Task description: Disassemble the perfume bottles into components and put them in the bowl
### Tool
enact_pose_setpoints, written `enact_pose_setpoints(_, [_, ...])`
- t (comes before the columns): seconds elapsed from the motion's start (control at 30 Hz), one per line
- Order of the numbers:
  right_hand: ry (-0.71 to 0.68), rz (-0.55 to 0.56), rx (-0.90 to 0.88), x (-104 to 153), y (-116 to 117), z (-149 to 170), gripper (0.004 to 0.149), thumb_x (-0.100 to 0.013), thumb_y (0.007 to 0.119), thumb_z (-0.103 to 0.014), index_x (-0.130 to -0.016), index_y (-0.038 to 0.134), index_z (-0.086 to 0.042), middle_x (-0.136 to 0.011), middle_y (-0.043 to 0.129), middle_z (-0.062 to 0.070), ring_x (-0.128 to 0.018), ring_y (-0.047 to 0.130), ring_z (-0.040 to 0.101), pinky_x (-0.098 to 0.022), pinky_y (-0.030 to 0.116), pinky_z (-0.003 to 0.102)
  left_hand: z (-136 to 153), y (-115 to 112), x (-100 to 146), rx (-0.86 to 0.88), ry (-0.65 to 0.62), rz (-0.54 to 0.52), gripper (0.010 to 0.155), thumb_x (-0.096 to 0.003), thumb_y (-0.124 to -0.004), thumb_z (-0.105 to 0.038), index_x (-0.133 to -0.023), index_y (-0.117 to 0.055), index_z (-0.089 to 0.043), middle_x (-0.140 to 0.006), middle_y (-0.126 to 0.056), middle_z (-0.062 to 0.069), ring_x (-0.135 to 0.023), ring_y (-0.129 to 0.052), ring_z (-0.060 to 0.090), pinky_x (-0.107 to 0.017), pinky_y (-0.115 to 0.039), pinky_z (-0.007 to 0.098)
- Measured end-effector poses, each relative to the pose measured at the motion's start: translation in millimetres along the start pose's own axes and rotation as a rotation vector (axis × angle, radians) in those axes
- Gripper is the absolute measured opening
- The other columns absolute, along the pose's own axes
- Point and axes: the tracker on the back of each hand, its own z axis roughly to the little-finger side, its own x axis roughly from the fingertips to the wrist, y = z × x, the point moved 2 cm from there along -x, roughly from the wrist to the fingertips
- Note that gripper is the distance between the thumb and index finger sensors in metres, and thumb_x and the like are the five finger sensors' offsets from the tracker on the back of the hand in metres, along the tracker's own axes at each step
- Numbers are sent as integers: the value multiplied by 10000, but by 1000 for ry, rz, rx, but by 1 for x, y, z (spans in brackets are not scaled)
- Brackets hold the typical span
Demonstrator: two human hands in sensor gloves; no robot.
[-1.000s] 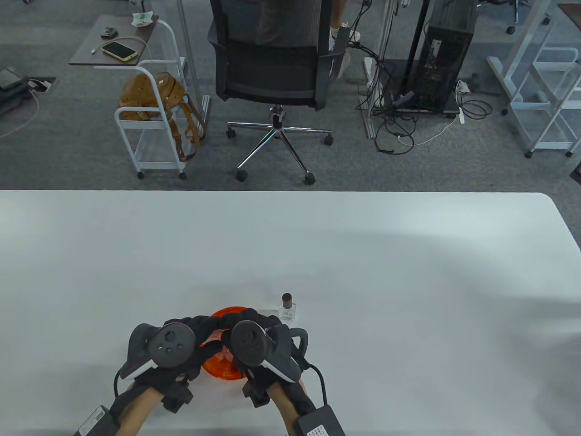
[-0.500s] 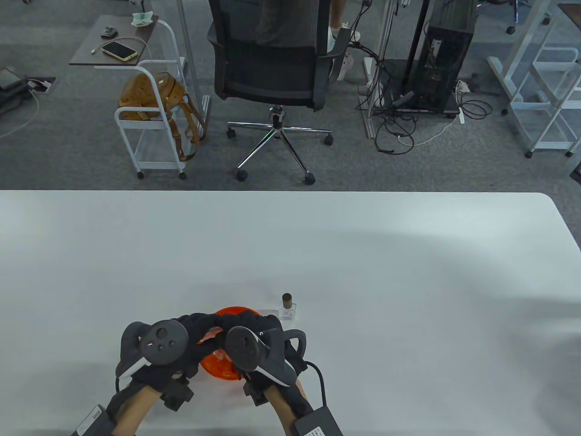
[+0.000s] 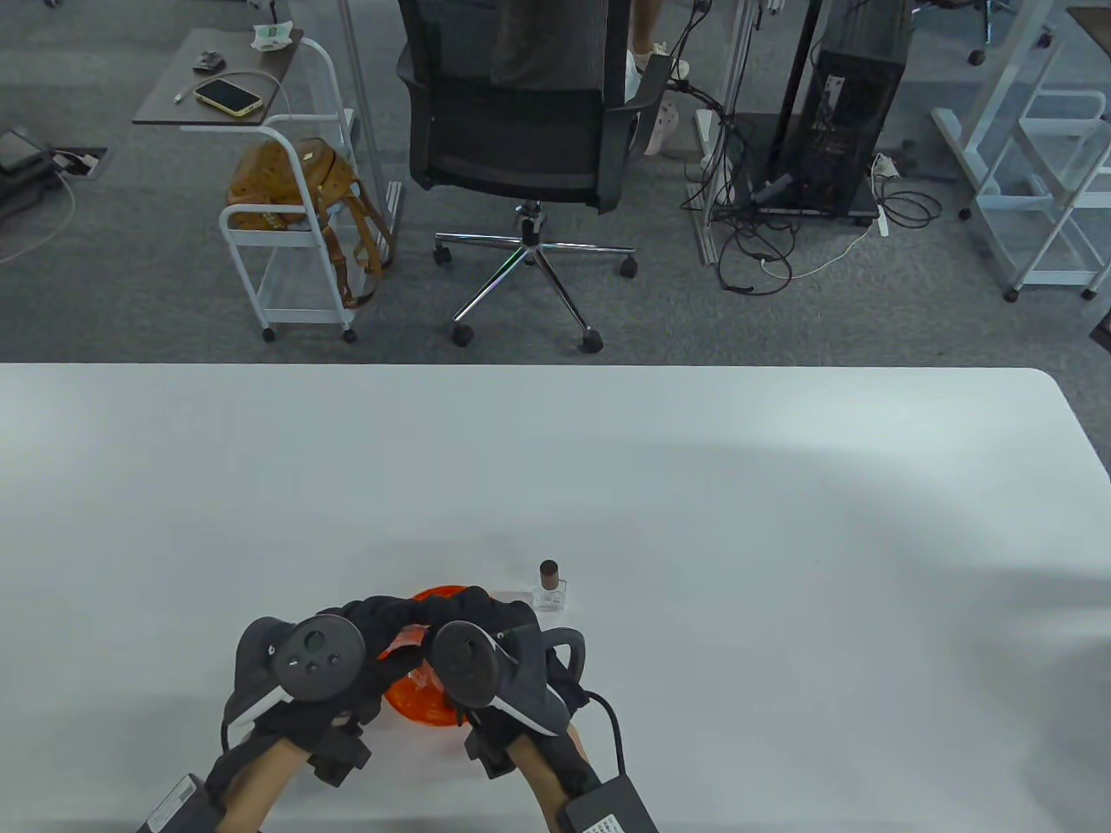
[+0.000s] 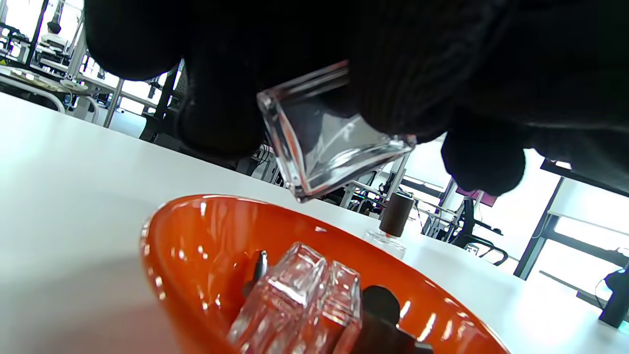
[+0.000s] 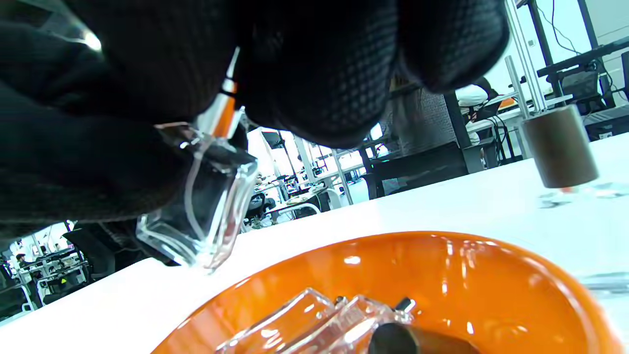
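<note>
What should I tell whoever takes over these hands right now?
Left hand grips a clear glass bottle above the orange bowl. Right hand is at that bottle's top; its exact hold is hidden.
Done: two glass bottle bodies and a dark cap lie in the bowl.
Left: finish the held bottle, drop its parts in, then take the capped bottle standing upright just beyond the bowl.
</note>
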Motion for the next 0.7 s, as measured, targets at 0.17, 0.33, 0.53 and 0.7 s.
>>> enact_pose_setpoints(0.17, [-13, -7, 3, 0, 2, 1, 446, -349, 838, -435, -784, 819, -338, -687, 971, -63, -398, 1045, 46, -521, 849, 461, -3, -2, 0, -28, -12, 8, 543, -410, -894, -390, -916, -862, -197, -877, -997, 108, -664, -1074, 319, -572, -777, 578])
enact_pose_setpoints(0.33, [-3, 16, 6, 0, 1, 2, 468, -339, 802, -499, -778, 828, -338, -691, 973, -66, -398, 1054, 43, -518, 855, 456, 0, -1, 1, -14, -3, 7, 542, -409, -899, -391, -916, -863, -202, -882, -994, 111, -668, -1069, 321, -574, -772, 582])
enact_pose_setpoints(0.53, [-7, -24, -21, 0, 2, 2, 491, -354, 852, -398, -831, 768, -322, -802, 903, -50, -457, 1028, 37, -540, 836, 462, -4, -1, 0, -43, -2, 1, 542, -409, -895, -391, -915, -860, -200, -877, -996, 108, -662, -1073, 318, -574, -775, 579])
enact_pose_setpoints(0.7, [-12, 34, 10, 0, -1, 2, 415, -341, 818, -468, -732, 873, -341, -600, 1012, -78, -323, 1057, 38, -495, 870, 449, -3, -2, 1, -28, -7, 18, 542, -408, -898, -395, -914, -863, -204, -881, -995, 107, -668, -1072, 319, -572, -776, 580])
